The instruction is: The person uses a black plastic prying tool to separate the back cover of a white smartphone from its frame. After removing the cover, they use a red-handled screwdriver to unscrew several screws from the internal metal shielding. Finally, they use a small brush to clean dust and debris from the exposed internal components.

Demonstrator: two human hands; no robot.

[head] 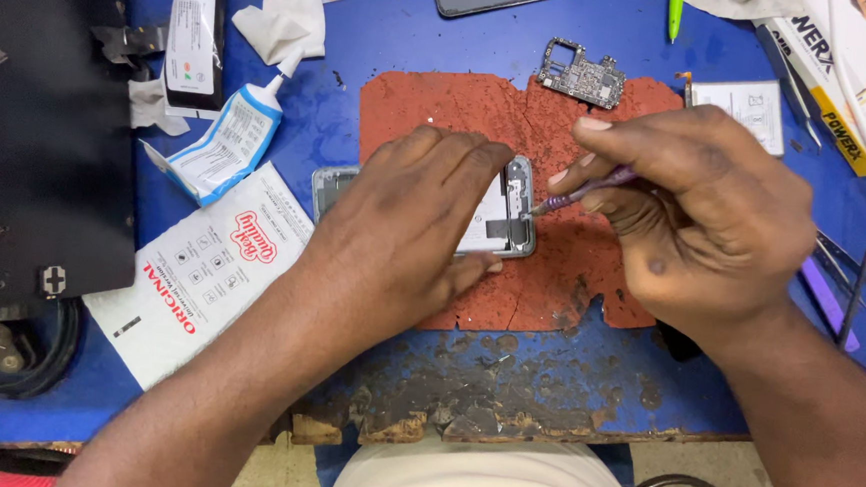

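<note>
Bench: worn blue work surface, its paint flaked and chipped along the near edge. To my left on it sits a large black flat case. At the centre lies a cracked, rust-red rubber mat with ragged edges.

On that mat rests the silver-grey opened phone frame, lying flat with its inner side up. My left hand lies palm-down across most of it, fingers spread and pressing on the frame, thumb at its near edge; only the right end and a bit of the left end show. The hand is flat rather than curled around anything.

My right hand is curled tight around a thin purple-handled tool, pinched between thumb and fingers. Its metal tip touches the right end of the frame.

Left of the mat: a white printed paper packet with red lettering, lying flat, and beyond it a blue-and-white glue tube with a white nozzle, pointing away from me. A crumpled white tissue lies just past the nozzle.

At the far edge of the mat: a small grey-green bare circuit board. To its right, a small white rectangular label card. Purple flat pry tools lie beyond my right wrist, partly hidden.
</note>
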